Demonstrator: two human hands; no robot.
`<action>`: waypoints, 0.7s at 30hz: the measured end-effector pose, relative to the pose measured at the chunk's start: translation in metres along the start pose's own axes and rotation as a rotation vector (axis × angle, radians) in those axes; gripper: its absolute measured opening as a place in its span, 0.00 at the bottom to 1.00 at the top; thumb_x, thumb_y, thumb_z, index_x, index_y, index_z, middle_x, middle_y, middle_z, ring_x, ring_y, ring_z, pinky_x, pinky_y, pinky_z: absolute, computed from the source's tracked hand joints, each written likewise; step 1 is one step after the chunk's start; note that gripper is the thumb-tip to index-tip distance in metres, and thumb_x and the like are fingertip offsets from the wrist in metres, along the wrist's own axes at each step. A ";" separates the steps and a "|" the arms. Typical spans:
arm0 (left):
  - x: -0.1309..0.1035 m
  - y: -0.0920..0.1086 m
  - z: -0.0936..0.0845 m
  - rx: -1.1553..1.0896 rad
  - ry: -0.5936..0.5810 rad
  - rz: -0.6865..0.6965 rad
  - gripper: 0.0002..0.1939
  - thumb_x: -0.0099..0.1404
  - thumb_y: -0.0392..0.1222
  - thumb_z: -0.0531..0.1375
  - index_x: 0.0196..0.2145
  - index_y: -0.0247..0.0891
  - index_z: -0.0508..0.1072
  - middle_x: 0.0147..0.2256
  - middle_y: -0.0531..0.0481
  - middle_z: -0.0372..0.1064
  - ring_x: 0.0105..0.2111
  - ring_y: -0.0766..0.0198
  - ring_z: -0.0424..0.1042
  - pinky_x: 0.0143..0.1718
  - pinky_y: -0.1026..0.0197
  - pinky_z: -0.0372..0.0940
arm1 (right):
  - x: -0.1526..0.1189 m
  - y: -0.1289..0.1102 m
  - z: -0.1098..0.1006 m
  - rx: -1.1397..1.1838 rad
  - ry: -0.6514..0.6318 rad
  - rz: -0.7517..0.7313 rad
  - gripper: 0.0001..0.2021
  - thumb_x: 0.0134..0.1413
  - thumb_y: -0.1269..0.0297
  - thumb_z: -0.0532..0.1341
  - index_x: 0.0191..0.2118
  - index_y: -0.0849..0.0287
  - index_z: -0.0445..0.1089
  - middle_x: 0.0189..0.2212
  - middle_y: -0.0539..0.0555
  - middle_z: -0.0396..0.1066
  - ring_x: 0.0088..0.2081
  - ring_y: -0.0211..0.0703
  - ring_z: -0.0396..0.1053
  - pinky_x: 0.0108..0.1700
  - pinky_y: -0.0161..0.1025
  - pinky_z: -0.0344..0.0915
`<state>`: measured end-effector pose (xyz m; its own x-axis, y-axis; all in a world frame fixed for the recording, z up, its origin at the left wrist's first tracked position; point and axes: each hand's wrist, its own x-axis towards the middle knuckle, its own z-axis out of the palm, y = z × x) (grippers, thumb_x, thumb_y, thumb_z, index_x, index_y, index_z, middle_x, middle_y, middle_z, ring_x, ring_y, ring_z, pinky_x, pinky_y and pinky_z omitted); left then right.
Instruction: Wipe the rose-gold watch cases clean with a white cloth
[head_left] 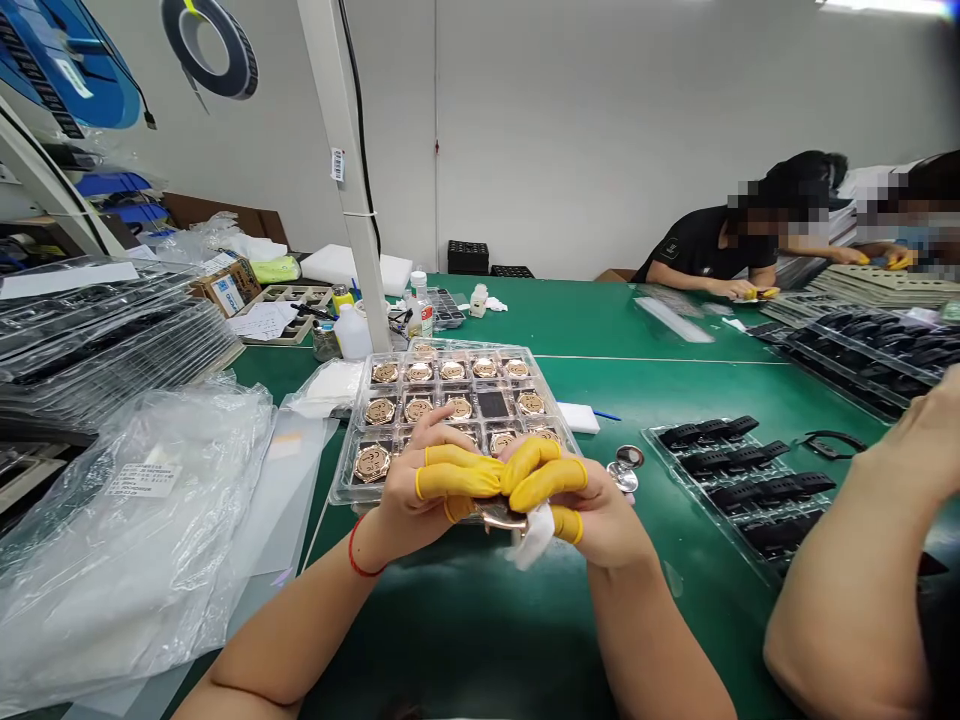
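Note:
Yellow finger cots cover several fingers of both hands. My left hand (442, 480), a red string at its wrist, is closed on the left side of a watch case (504, 514) with a dark face and a gold-coloured edge. From the right, my right hand (570, 490) grips the same case and pinches a white cloth (534, 538) that hangs below the fingers. Just behind the hands lies a clear plastic tray (352, 470) of round gold-coloured watch cases in square pockets. One pocket in its middle row shows a dark square.
Plastic bags (150, 500) and stacked trays (112, 330) fill the left side. Bottles (420, 305) stand beside a white post (352, 170). To the right are a tray of black straps (742, 480) and another person's arm (855, 560); people work farther back.

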<state>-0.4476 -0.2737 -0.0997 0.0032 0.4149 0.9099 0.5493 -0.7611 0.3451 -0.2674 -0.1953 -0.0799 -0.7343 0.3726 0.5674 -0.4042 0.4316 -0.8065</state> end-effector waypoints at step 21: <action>-0.009 0.022 0.030 -0.772 0.271 -0.778 0.15 0.57 0.54 0.67 0.34 0.39 0.77 0.31 0.48 0.76 0.32 0.61 0.74 0.37 0.61 0.70 | -0.005 0.019 0.054 -0.070 0.626 -0.029 0.08 0.55 0.60 0.65 0.41 0.46 0.78 0.36 0.53 0.75 0.40 0.46 0.72 0.44 0.44 0.70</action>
<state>-0.4104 -0.2792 -0.1073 -0.3477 0.8604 0.3726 -0.3416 -0.4863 0.8042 -0.3008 -0.2337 -0.1075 -0.2562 0.7611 0.5959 -0.3668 0.4938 -0.7884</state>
